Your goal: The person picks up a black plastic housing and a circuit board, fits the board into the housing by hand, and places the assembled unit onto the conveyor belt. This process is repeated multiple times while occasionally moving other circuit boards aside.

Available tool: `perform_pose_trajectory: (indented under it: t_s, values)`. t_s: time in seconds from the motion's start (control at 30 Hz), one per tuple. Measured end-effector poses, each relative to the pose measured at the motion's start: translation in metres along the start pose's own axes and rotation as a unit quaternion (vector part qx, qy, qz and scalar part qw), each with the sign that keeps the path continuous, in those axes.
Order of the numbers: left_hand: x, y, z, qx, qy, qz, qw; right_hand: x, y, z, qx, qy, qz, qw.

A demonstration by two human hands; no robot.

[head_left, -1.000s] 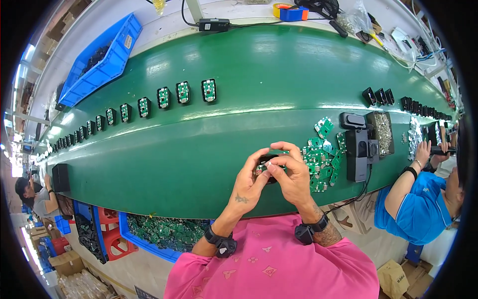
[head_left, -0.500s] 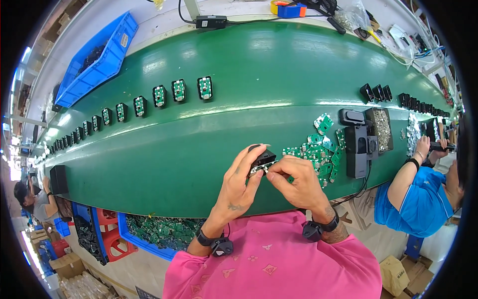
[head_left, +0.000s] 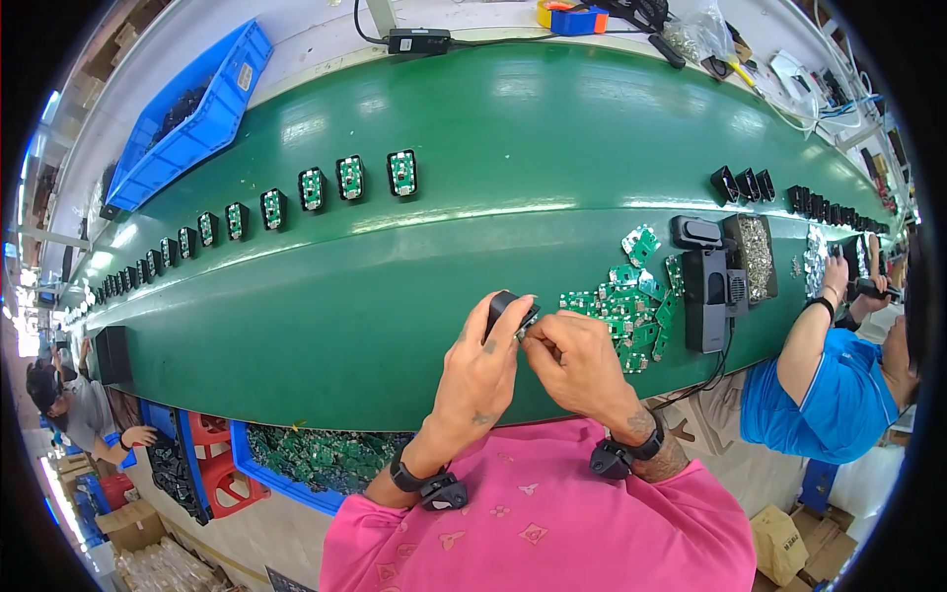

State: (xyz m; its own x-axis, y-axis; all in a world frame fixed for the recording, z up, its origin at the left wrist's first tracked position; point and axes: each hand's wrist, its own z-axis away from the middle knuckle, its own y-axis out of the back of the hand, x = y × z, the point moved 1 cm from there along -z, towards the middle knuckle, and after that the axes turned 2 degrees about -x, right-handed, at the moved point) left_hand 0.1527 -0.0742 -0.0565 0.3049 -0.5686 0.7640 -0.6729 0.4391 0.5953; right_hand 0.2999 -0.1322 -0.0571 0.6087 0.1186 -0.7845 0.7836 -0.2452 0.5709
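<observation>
Over the near part of the green bench, my left hand (head_left: 477, 370) grips a small black plastic housing (head_left: 501, 310), its fingers wrapped round it. The housing is tilted, with its open side toward my right hand (head_left: 584, 363). A sliver of circuit board shows at that side, partly hidden by my fingers. My right fingertips are pinched together against this edge; what lies between them is too small to make out. Just right of my hands is a pile of loose green circuit boards (head_left: 621, 306).
Black housings with green boards (head_left: 402, 174) form a row at the far left. Right of the pile stand a black device (head_left: 705, 301) and a box of small metal parts (head_left: 755, 259). Empty housings (head_left: 747, 185) stand beyond. Co-workers sit at both sides; a blue crate (head_left: 237, 94) is far left.
My left hand has turned the housing more upright, so less of the board shows. The row of housings has shifted slightly left. The left co-worker's hand has come down to a crate of black parts.
</observation>
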Motion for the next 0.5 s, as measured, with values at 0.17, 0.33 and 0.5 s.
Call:
perform_pose_trajectory:
  t_s: [0.17, 0.33, 0.5]
  values:
    - [-0.027, -0.012, 0.002, -0.003, 0.143, 0.253, 0.957, 0.005, -0.008, 0.002, 0.032, 0.032, 0.006, 0.999]
    - [-0.023, -0.01, -0.002, 0.036, 0.217, 0.449, 0.866, 0.018, -0.002, 0.005, 0.028, -0.192, -0.155, 0.969]
    - [-0.025, -0.002, -0.004, -0.082, 0.203, 0.464, 0.858, 0.026, -0.004, 0.016, 0.007, -0.255, -0.332, 0.908]
